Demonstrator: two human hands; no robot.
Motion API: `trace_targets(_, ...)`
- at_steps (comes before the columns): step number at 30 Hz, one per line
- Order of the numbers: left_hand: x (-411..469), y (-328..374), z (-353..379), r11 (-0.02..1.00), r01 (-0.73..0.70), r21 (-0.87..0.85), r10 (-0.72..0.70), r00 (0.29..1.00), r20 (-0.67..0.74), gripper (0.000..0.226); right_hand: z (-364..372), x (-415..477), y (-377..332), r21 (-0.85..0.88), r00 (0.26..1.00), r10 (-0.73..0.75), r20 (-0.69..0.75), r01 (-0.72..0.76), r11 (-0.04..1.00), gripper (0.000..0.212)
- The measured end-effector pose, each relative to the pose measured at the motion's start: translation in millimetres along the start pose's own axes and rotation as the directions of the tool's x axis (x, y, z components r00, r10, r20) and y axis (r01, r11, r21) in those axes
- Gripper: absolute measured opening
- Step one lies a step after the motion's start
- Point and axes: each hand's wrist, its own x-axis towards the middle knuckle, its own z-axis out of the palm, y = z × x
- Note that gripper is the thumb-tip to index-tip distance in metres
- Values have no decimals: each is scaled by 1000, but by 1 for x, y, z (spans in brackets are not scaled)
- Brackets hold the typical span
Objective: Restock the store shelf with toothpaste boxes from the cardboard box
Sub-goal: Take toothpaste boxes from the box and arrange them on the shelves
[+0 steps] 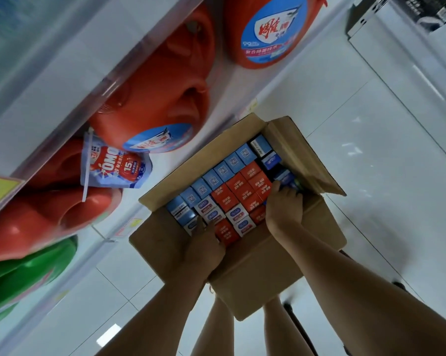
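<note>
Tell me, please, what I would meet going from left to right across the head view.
Green jug → OMO pouch → left hand → right hand.

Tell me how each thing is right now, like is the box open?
cardboard box: open, flaps folded out.
toothpaste boxes: packed on end, filling it.
left hand: fingers in among the near boxes, grip unclear.
right hand: fingers curled round a dark blue box.
red jugs: standing side by side.
OMO pouch: hanging by a white strap.
</note>
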Motion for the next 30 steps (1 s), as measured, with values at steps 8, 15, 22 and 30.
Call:
trace_targets(8,-8,0,10,1000,15,-22,-16,1000,-21,55,2,11,2,10,998,51,32,-52,999,68)
trace_targets(15,-10,9,13,910,-3,-414,-33,996,-81,14,4,10,1,47,997,77,19,-78,996,83)
trace_targets(22,-9,39,13,605,190,-774,-130,982,139,11,-8,-7,6,119,995,84,-47,-78,990,85)
trace_targets(30,14,103,-7,36,446,-894,2,895,446,30,-43,-57,20,254,979,59,-197,-7,967,74)
